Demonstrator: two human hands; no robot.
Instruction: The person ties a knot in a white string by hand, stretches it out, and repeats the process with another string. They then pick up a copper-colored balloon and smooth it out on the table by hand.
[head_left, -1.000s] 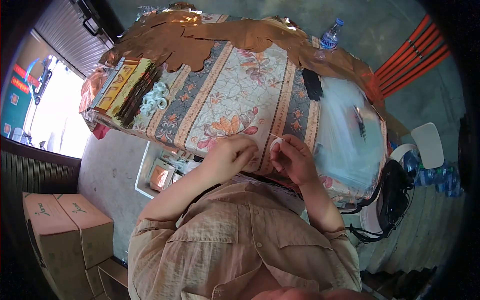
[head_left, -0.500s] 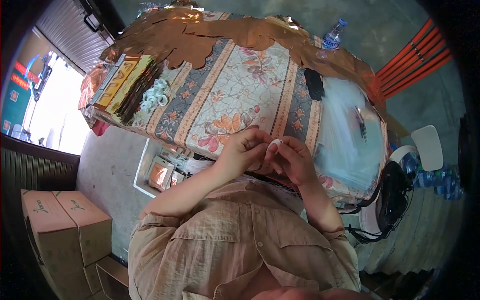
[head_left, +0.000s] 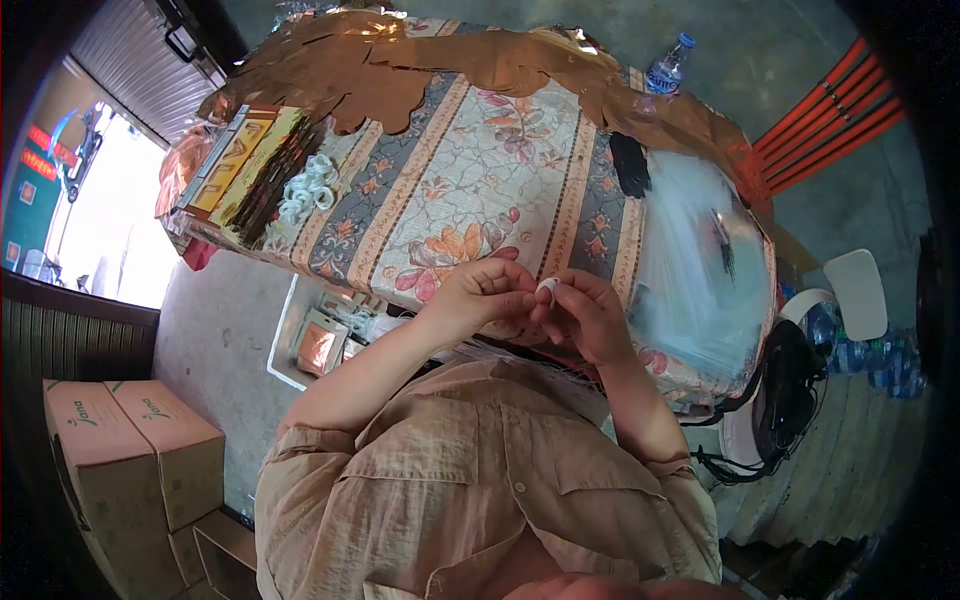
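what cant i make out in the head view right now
In the head view:
White piece: mostly covered by the right hand.
Whether the left hand pinches anything: hidden by its fingers.
White box: partly hidden by table and left forearm.
Bottle: label's finer print too small.

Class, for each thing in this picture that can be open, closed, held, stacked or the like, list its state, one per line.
Bare left hand: fingertips pinched; any grip is unclear
Bare right hand: closed on the small white cord loop
Curled white cord bundles: lying together, unheld
Clear plastic bottle with blue cap: capped, standing
White rectangular box: open, filled
Tan cardboard cartons: closed, stacked
Clear plastic sheets: piled flat
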